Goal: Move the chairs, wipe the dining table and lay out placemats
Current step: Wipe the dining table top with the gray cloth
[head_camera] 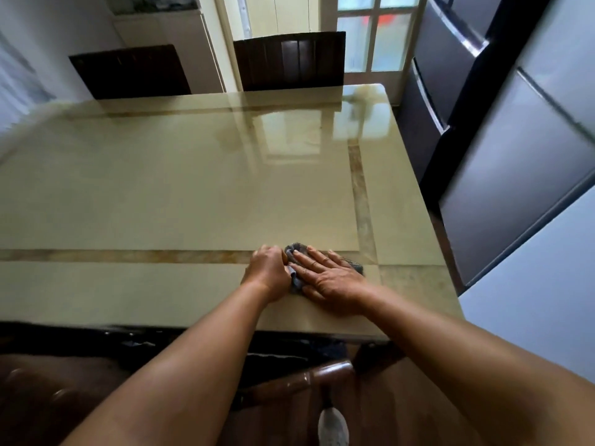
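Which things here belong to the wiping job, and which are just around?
Job: grey cloth, under flat right hand, gripped by left hand; glossy beige stone table; two dark wooden chairs.
Around: grey refrigerators; glazed door.

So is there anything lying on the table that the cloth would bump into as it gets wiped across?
Nothing visible. The grey cloth sits near the front right corner under the flat right hand, with the left hand gripping its edge. The tabletop beyond shows only reflections, all the way to the two chairs on the far side.
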Motion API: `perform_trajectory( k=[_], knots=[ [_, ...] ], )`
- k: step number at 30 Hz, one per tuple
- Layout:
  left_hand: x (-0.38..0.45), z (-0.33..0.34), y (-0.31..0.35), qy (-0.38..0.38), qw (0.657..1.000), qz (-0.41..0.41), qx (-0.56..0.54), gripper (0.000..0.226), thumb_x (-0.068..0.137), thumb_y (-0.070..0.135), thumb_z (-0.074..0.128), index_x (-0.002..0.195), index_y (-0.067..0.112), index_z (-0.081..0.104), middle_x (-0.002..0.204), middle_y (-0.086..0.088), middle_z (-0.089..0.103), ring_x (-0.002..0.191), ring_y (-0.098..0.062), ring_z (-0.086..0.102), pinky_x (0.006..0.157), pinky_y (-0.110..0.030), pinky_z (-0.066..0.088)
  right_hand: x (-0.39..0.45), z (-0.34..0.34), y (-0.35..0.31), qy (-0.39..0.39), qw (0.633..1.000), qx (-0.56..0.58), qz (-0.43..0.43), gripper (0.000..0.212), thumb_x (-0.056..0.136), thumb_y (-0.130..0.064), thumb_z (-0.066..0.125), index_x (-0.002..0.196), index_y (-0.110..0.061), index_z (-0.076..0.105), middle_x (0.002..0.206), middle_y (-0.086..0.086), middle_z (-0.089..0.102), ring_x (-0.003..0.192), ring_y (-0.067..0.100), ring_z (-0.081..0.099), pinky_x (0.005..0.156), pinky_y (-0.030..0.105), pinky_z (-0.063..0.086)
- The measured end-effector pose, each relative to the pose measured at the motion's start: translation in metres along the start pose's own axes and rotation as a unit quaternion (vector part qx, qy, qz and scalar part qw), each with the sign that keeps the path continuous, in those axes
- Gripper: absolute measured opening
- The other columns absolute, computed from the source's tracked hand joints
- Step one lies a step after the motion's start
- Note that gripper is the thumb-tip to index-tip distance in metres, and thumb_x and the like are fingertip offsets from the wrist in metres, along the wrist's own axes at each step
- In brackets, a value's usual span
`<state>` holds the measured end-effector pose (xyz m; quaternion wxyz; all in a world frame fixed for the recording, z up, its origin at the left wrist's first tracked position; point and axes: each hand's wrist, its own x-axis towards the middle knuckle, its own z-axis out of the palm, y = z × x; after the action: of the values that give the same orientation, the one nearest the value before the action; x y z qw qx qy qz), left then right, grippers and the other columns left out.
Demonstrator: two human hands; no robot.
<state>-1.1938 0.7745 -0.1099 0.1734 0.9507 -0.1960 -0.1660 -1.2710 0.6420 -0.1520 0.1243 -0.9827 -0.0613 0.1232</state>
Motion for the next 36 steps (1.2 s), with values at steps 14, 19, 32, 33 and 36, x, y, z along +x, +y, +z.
perform_trajectory(
  k=[14, 19, 32, 33, 36],
  knots=[
    [-0.005, 0.03, 0.077, -0.068, 0.993, 0.093, -0.022, 0.016, 0.083, 0.015, 0.055, 0.097, 0.01, 0.06, 0.11, -0.015, 0.058, 0.097, -0.03, 0.057, 0.077, -0.025, 0.041, -0.074, -0.01, 0.072, -0.023, 0.999, -0.035, 0.012, 0.057, 0.099, -0.046, 0.022, 0.146, -0.039, -0.009, 0.146, -0.018, -0.026, 0.136, 0.006, -0.027, 0.112, 0.028, -0.015],
    [0.038, 0.04, 0.1, -0.02, 0.997, 0.063, -0.036, 0.026, 0.085, 0.018, 0.051, 0.109, 0.011, 0.054, 0.116, -0.015, 0.051, 0.105, -0.034, 0.053, 0.089, -0.037, 0.043, -0.037, -0.031, 0.113, -0.024, 0.999, -0.03, 0.03, 0.055, 0.099, -0.046, 0.021, 0.147, -0.038, -0.004, 0.15, -0.018, -0.02, 0.14, 0.006, -0.02, 0.115, 0.032, -0.01],
    [0.202, 0.031, 0.139, 0.158, 0.987, -0.027, -0.018, 0.036, 0.091, 0.03, 0.046, 0.125, 0.022, 0.049, 0.133, -0.002, 0.048, 0.124, -0.022, 0.038, 0.105, -0.03, 0.028, 0.105, -0.096, 0.245, 0.008, 1.0, 0.007, 0.015, 0.055, 0.097, -0.051, 0.017, 0.146, -0.041, -0.005, 0.153, -0.019, -0.016, 0.142, 0.006, -0.017, 0.114, 0.032, -0.009],
    [0.211, 0.028, 0.137, 0.161, 0.986, -0.036, -0.023, 0.038, 0.091, 0.03, 0.046, 0.127, 0.021, 0.047, 0.136, -0.002, 0.047, 0.125, -0.021, 0.038, 0.106, -0.03, 0.027, 0.115, -0.101, 0.25, 0.009, 1.0, 0.007, 0.018, 0.055, 0.097, -0.051, 0.017, 0.147, -0.041, -0.005, 0.154, -0.018, -0.016, 0.142, 0.006, -0.017, 0.114, 0.033, -0.009],
    [0.237, 0.02, 0.132, 0.164, 0.985, -0.046, -0.022, 0.042, 0.092, 0.031, 0.044, 0.132, 0.021, 0.042, 0.142, -0.001, 0.042, 0.13, -0.021, 0.035, 0.108, -0.032, 0.025, 0.145, -0.113, 0.266, 0.013, 0.999, 0.011, 0.033, 0.054, 0.097, -0.051, 0.017, 0.147, -0.041, -0.003, 0.155, -0.017, -0.014, 0.143, 0.007, -0.016, 0.114, 0.033, -0.008]
  ],
)
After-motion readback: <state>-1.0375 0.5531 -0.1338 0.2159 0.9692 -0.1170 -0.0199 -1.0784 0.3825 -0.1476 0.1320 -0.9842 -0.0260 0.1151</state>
